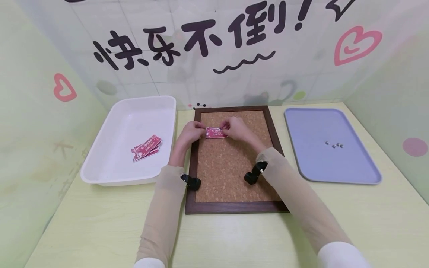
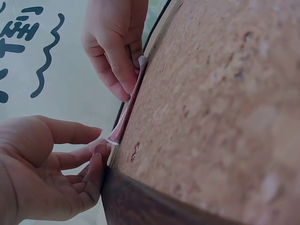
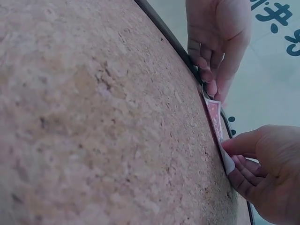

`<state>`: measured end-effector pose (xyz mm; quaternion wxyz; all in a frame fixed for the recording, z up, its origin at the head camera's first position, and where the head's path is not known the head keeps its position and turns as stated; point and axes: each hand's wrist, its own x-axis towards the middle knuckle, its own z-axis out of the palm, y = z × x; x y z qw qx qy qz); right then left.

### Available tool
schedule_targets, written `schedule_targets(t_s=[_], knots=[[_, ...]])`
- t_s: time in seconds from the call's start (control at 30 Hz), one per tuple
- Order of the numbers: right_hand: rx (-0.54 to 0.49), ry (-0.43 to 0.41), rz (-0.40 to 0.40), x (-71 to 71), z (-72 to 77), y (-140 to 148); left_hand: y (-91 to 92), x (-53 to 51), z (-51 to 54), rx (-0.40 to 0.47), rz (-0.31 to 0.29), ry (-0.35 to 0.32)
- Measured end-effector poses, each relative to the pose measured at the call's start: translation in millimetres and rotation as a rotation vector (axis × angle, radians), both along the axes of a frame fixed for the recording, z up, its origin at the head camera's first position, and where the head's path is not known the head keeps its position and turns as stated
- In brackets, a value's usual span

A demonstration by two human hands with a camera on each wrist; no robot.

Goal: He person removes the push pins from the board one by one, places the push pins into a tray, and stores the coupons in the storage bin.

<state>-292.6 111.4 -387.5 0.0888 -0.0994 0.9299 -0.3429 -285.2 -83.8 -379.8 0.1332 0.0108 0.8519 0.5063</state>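
Note:
A red paper coupon (image 1: 214,133) with white print lies near the top of a cork board (image 1: 231,163), its ends bent up in the wrist views. My left hand (image 1: 193,132) pinches the coupon's left end. At the other end, my right hand (image 1: 236,128) grips the coupon (image 3: 214,117) between thumb and fingers. A small silvery spot shows by the right fingertips in the head view; whether it is a tack is too small to tell. In the left wrist view, the left hand (image 2: 51,168) is below and the right hand (image 2: 112,47) above.
A dark wooden frame (image 1: 234,207) edges the board. On the left, a white plastic bin (image 1: 117,115) holds several stacked red coupons (image 1: 146,147). The blue-grey tray (image 1: 315,126) on the right carries several small silver tacks (image 1: 338,145). A printed wall (image 1: 201,82) stands behind.

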Motion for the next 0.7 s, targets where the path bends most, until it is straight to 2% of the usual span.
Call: schedule_targets(t_s=[0.4,0.7], knots=[[-0.001,0.026,-0.072,-1.4,-3.1,-6.2,0.0,0.8,-1.0,-0.018,0.002,-0.01],[0.017,-0.01,-0.116,-4.3,-3.0,-9.4,-1.5,2.1,-2.2,-0.059,-0.026,-0.004]])
